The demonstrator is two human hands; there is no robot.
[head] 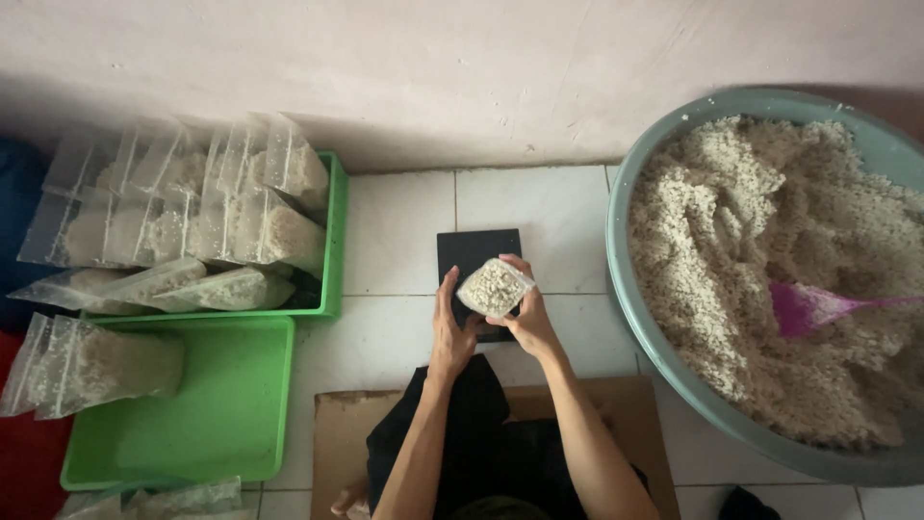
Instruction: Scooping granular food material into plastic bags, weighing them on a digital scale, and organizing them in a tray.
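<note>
A small clear plastic bag (493,287) packed with pale, off-white puffed grains sits upright on a flat black square scale (478,258), which lies on the white tiled floor near the wall.

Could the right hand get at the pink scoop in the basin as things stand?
Probably yes: the pink scoop lies uncovered on the grain, nothing between, but the right hand holds the filled bag.

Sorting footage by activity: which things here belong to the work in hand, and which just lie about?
In use: small clear bag, left hand, right hand, black scale, basin of pale grain, pink scoop, filled bags, green trays.
Lying about: cardboard, red cloth.
</note>
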